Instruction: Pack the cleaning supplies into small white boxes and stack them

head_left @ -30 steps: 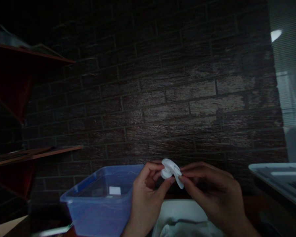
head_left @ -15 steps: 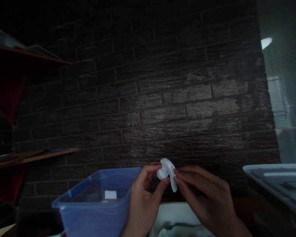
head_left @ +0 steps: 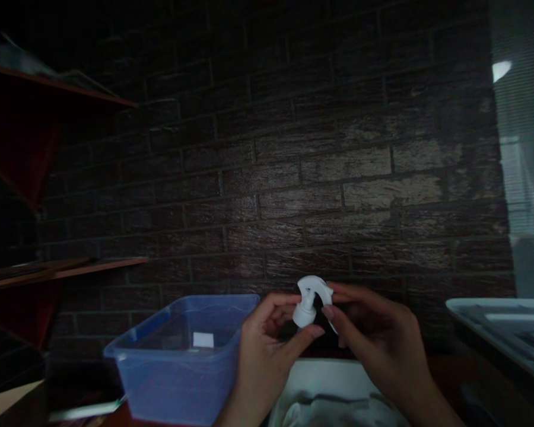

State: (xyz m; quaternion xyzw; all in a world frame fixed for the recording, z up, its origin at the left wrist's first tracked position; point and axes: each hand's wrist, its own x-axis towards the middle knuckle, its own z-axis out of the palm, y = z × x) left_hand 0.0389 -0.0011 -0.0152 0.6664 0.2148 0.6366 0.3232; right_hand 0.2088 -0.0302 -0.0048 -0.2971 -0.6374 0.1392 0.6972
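Note:
A small white trigger spray head point(head_left: 315, 283) is held up between my two hands, its curved top uppermost and its round collar down to the left. My left hand point(head_left: 263, 350) pinches it at the collar side with thumb and fingers. On the other side, my right hand point(head_left: 385, 341) grips the nozzle and trigger end between thumb and fingertips. Below the hands stands a white bin point(head_left: 327, 370) holding pale, translucent items, too dim to name. To the left of my left hand is a translucent blue plastic bin point(head_left: 178, 382) with a small white label point(head_left: 203, 340).
A dark brick wall point(head_left: 258, 178) rises behind. Two wooden shelves, an upper one point(head_left: 71, 86) and a lower one point(head_left: 93, 268), jut out at the left. A pale plastic lid or tray point(head_left: 502, 311) lies at the right. A cardboard edge point(head_left: 9, 400) shows lower left.
The spray head has turned, so its collar and curved top now show more from the side. Both hands have shifted slightly right in view, still holding it.

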